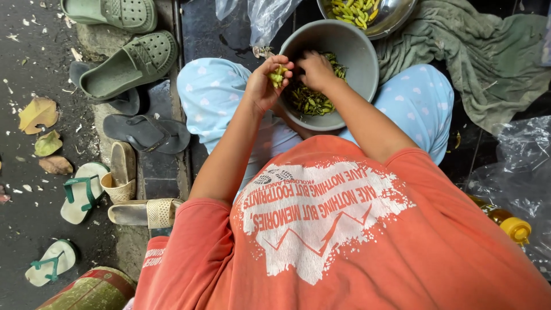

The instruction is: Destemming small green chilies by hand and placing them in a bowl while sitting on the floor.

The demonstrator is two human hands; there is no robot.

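Observation:
A grey bowl (359, 54) sits between my knees, with dark green peppers and stems (310, 100) in it. My left hand (265, 83) is raised at the bowl's near-left rim, shut on a small bunch of yellow-green peppers (279, 74). My right hand (316, 70) hovers over the bowl right beside it, fingers curled toward the bunch. Whatever its fingertips pinch is hidden. A metal bowl (396, 20) of brighter yellow-green peppers (353, 10) stands just beyond the grey one.
A green cloth (488, 51) lies at the right. Clear plastic bags (264, 17) lie behind the bowl and at the right, next to a yellow-capped bottle (512, 225). Several sandals and slippers (129, 66) and dry leaves (39, 112) are on the wet ground at the left.

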